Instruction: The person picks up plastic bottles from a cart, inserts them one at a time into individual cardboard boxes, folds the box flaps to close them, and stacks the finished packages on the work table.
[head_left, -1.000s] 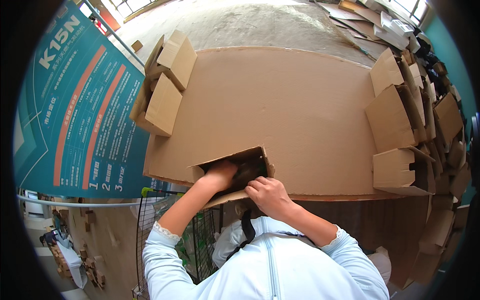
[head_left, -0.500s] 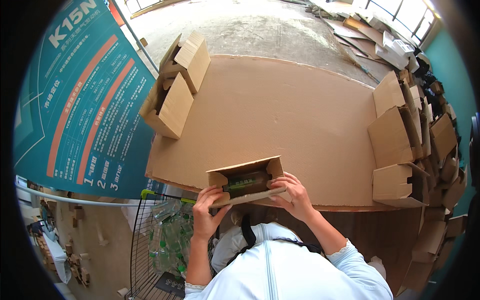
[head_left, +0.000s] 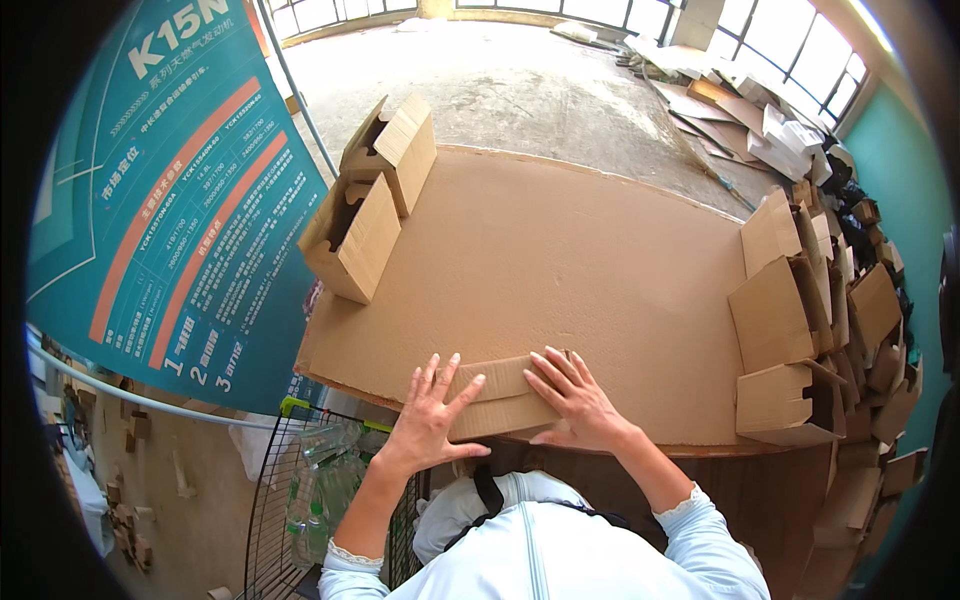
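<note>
Brown corrugated cardboard fills nearly everything here, and nearest the person is the small brown cardboard box (head_left: pixel 497 397), sitting at the near edge of the table at about six o'clock. Half a second ago its top flaps stood open, with a dark, greenish item visible inside; now the flaps lie folded flat and nothing of the contents shows. The left hand (head_left: pixel 433 412) lies spread, fingers fanned, palm pressing down on the left part of the lid. The right hand (head_left: pixel 573 397) is likewise flat and spread on the right part, neither pinching anything. By that reading, the box is now closed and being held shut, though no tape or seal is visible.

The surface is a broad sheet of brown cardboard laid over the table (head_left: pixel 560 250), mostly bare in the middle. At ten o'clock stand two open, empty cartons (head_left: pixel 368 205) leaning against each other. At three o'clock a stack of folded and half-erected boxes (head_left: pixel 800 330) crowds the right edge.

Below the table at seven o'clock is a black wire basket (head_left: pixel 300 490) holding clear plastic bottles. At nine o'clock hangs a teal banner with orange stripes (head_left: pixel 150 210). Beyond, at twelve o'clock, lies a bare concrete floor (head_left: pixel 500 80) with scattered flattened cardboard near bright windows.
</note>
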